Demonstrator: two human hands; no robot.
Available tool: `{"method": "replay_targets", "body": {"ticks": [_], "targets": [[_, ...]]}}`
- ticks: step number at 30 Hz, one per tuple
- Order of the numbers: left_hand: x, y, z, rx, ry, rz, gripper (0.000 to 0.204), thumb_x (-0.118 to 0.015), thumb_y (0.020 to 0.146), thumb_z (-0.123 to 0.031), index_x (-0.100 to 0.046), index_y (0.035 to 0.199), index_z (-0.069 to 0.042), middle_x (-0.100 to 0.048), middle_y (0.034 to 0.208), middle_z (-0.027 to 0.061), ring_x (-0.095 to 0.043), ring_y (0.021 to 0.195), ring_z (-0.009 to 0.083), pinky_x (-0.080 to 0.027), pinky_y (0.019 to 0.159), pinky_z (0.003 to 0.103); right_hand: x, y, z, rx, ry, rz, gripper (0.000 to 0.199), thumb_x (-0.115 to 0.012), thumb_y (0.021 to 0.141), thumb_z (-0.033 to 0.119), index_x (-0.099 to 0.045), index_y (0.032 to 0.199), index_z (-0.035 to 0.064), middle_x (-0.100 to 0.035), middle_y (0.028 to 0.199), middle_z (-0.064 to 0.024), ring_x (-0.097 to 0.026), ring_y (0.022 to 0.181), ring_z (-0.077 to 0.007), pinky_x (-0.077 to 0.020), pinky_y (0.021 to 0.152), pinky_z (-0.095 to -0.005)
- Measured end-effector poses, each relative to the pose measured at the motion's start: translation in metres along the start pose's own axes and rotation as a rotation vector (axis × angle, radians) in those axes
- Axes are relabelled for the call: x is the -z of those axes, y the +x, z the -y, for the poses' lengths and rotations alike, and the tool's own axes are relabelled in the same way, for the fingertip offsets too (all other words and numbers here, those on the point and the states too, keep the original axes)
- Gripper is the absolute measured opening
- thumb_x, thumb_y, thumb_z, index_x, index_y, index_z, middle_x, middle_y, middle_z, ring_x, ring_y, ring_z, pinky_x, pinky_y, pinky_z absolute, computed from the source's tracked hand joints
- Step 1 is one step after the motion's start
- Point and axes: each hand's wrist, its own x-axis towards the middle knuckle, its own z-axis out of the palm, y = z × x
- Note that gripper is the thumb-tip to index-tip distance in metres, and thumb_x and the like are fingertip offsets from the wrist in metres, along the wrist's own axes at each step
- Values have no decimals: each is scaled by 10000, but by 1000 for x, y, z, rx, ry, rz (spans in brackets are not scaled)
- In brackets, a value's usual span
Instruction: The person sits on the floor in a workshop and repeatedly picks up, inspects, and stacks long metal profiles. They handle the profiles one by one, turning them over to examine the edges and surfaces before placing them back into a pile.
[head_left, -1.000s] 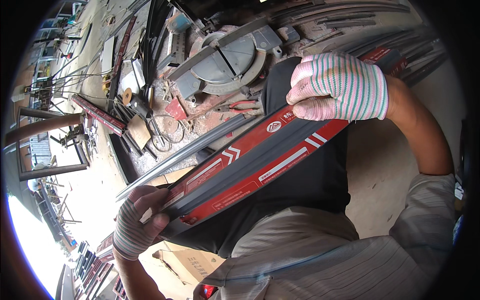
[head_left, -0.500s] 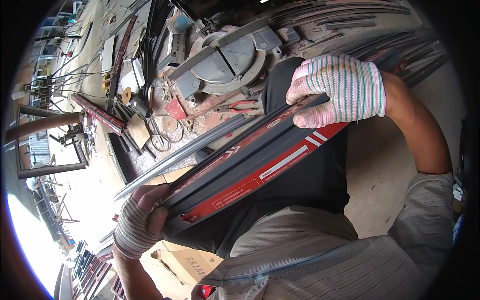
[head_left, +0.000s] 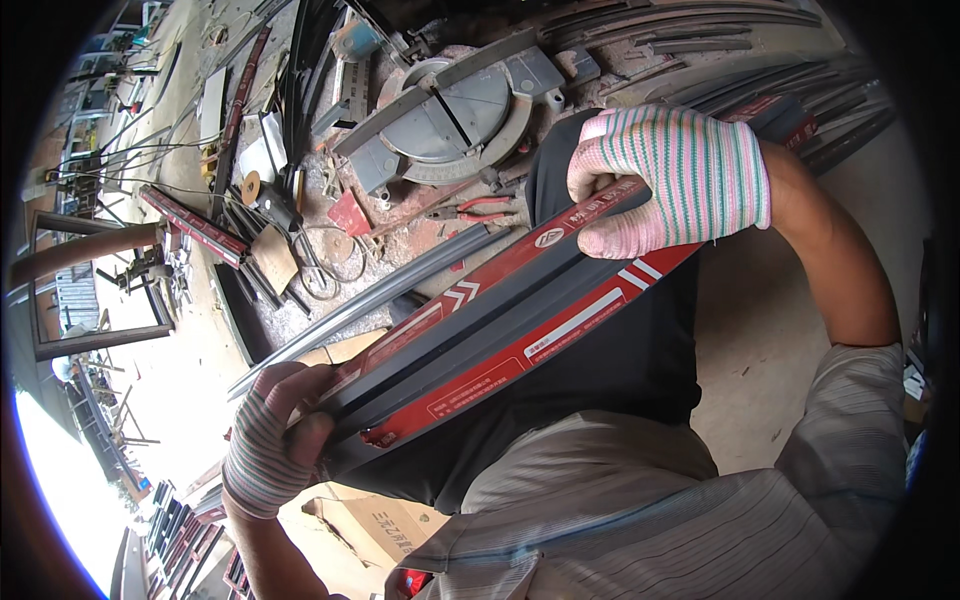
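A long dark grey metal profile point(head_left: 455, 345) with red printed film along both sides lies slanted across my lap, from lower left to upper right. My left hand point(head_left: 275, 440), in a striped knit glove with bare fingertips showing, grips its lower left end. Farther up, my right hand point(head_left: 670, 185), in a pink, white and green striped glove, wraps its thumb and fingers around the profile. The grooved middle faces up between the two red strips. Past my right hand, the profile's far end point(head_left: 785, 120) sticks out.
In front of my knee stands a mitre saw base point(head_left: 445, 120) with a round table and fence. Red-handled pliers point(head_left: 475, 208), a bare grey profile point(head_left: 370, 295) and an angle grinder point(head_left: 270, 200) lie nearby. Dark profile strips pile at the far right; a cardboard box point(head_left: 370, 525) is below.
The profile has rolled slightly in my hands, so its far red strip now shows more fully. Both hands keep hold and have barely shifted.
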Motion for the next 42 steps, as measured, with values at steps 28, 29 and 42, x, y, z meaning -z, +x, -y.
{"method": "replay_targets", "body": {"ticks": [28, 29, 42], "targets": [[-8, -3, -13, 66, -64, 21, 496, -583, 1039, -432, -654, 1275, -2, -655, 1095, 172, -650, 1000, 309, -506, 899, 410, 10, -10, -2, 8, 8, 31, 524, -790, 893, 523, -683, 891, 10, -654, 827, -135, -672, 770, -261, -554, 716, -376], [-8, -2, -16, 67, -55, 22, 530, -596, 1030, -459, -647, 1291, 0, -654, 1103, 174, -648, 1010, 311, -506, 901, 413, 11, -11, -1, -2, -20, 34, 527, -784, 892, 530, -685, 902, 12, -658, 844, -144, -674, 784, -277, -554, 729, -385], [-30, 20, -52, 36, 316, 99, 982, -899, 637, -153, -461, 1504, -6, -612, 1205, 216, -632, 1079, 402, -538, 917, 487, -7, -33, 3, 79, -306, -153, 651, -737, 882, 608, -712, 1088, -9, -687, 968, -178, -696, 938, -361, -561, 896, -451]]}}
